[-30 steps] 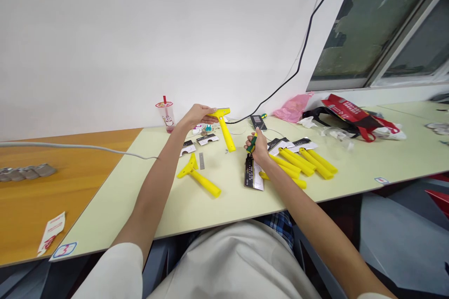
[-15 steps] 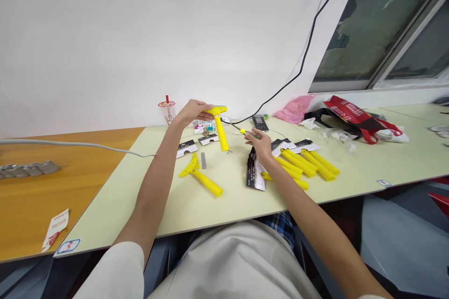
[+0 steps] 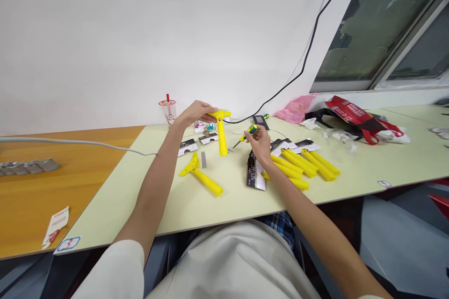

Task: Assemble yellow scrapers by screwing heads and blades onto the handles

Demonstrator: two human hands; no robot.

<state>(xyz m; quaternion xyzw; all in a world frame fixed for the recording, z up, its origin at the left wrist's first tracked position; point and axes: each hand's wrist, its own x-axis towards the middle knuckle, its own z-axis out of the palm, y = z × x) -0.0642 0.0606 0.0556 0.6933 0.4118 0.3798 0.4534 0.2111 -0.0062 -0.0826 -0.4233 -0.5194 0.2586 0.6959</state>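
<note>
My left hand (image 3: 199,112) grips one end of the head of a yellow scraper (image 3: 222,134), its handle hanging down above the table. In my right hand (image 3: 258,142) is a green and yellow screwdriver (image 3: 249,132), held by the handle between the fingers. Its tip points down and left at small screws (image 3: 230,150) on the table, close by; I cannot tell if it touches them. A second yellow scraper (image 3: 206,182) lies in front of my left hand, with a flat metal blade (image 3: 204,160) beside its head. Several yellow handles (image 3: 298,162) lie right of my right wrist.
Black and white cards (image 3: 255,175) lie near my right forearm and behind the scrapers. A lidded cup (image 3: 168,110) stands by the wall. At the back right are a pink bag (image 3: 295,108) and a red bag (image 3: 354,114). A black cable (image 3: 302,71) runs down the wall.
My right hand has swung the screwdriver from pointing up and left to pointing down at the screws. The scraper in my left hand has shifted slightly down and right.
</note>
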